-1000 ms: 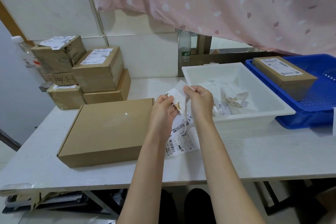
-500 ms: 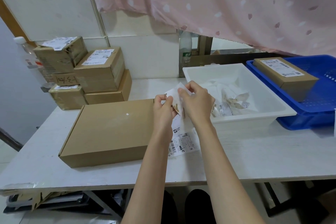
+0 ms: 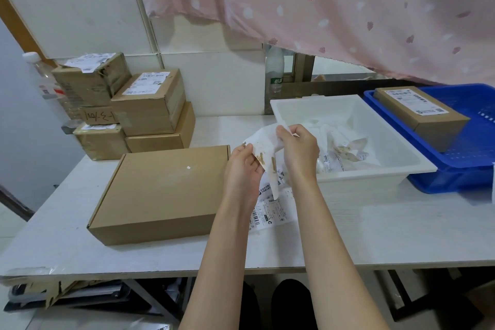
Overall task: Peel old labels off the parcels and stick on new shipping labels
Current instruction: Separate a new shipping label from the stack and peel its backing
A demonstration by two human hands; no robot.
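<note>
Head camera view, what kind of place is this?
Probably a small home parcel-packing station: stacked labelled cartons, a white tub of peeled labels, and a labelled parcel in a blue crate.

White table point(image 3: 375, 228): flat box point(image 3: 160, 193), box stack point(image 3: 128, 110), white bin point(image 3: 375, 169), blue basket point(image 3: 460, 169), label sheet point(image 3: 270, 215).

White table point(image 3: 375, 225); pale tiled wall point(image 3: 80, 2); pink leaf-print curtain point(image 3: 334, 8) hanging above.

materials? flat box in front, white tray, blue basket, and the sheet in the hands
Flat box: matte brown cardboard, folded edges visible.
White tray: smooth moulded plastic, slight sheen, probably.
Blue basket: plastic, perforated walls.
Sheet: thin white paper label, creased, with brown scraps that look like torn cardboard; left hand and right hand pinch it.
</note>
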